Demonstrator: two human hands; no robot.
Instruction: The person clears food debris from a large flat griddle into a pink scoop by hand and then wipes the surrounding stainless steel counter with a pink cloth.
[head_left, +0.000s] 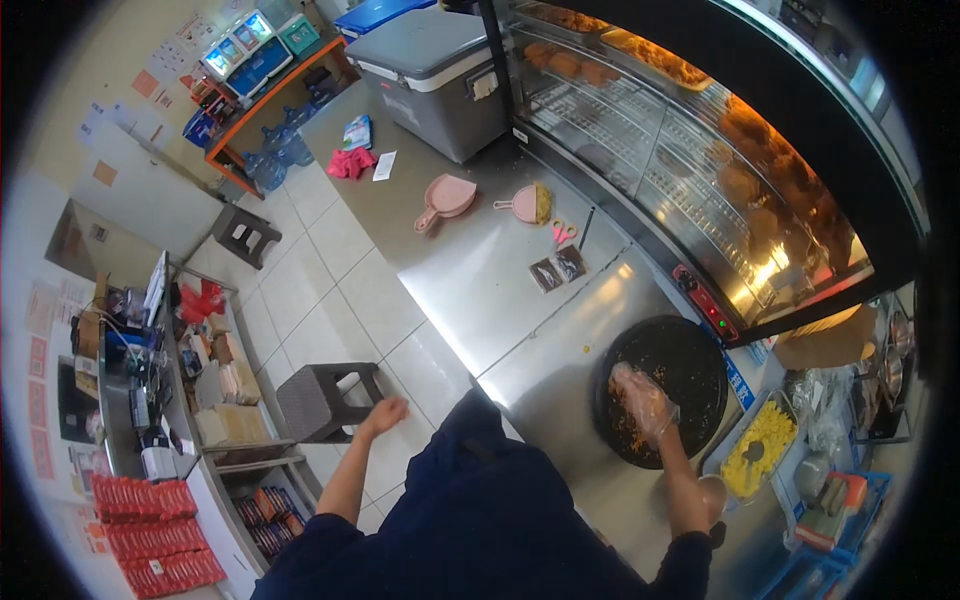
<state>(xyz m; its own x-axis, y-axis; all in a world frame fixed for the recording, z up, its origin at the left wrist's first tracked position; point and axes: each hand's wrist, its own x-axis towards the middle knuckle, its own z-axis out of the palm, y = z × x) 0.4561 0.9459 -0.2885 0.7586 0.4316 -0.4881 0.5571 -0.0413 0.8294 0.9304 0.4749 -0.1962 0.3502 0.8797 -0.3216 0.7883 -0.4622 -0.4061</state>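
My right hand (643, 398), in a clear plastic glove, reaches down into a round black pan (700, 365) on the steel counter. Orange crumbly food (656, 410) shows at its fingers, and more orange crumbs lie scattered over the pan's bottom. The fingers look bent around this food, partly hidden by the glove. Off to the left, above the floor near a dark stool (318, 400), my left hand (384, 414) is bare, its fingers curled with nothing visible in them.
A lit glass food warmer (690, 170) stands behind the pan. To the right is a tray of yellow pieces (757, 450). Pink scoops (446, 197), pink scissors (564, 232), dark packets (558, 270) and a grey cooler (430, 85) sit on the counter. Shelves (215, 375) line the left.
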